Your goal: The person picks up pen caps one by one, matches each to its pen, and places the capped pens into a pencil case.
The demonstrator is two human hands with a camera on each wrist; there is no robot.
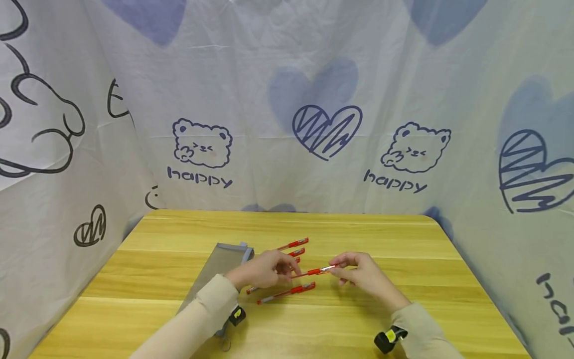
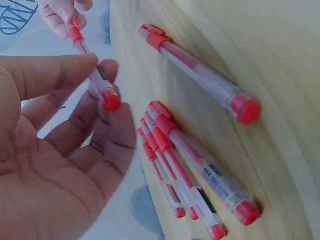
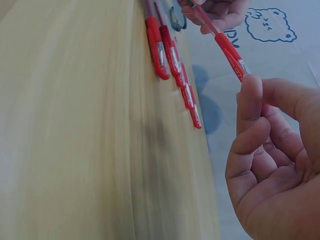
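A red gel pen with a clear barrel (image 1: 315,271) is held in the air between both hands. My left hand (image 1: 264,269) pinches its barrel near the red end plug (image 2: 112,103), thumb on one side and fingers on the other. At the cap end, my right hand (image 1: 365,276) grips the red cap (image 3: 230,55) between thumb and fingertips. Several similar red pens lie on the table below and beyond the left hand; the nearest pen (image 1: 287,293) sits slightly apart from the row. The left hand covers part of that row in the head view.
A flat grey case (image 1: 215,269) with a blue-grey edge lies left of the pens, partly behind the left forearm. The wooden table (image 1: 381,234) is bordered by white printed curtains (image 1: 260,164) at the back and sides. Each wrist carries a small black camera.
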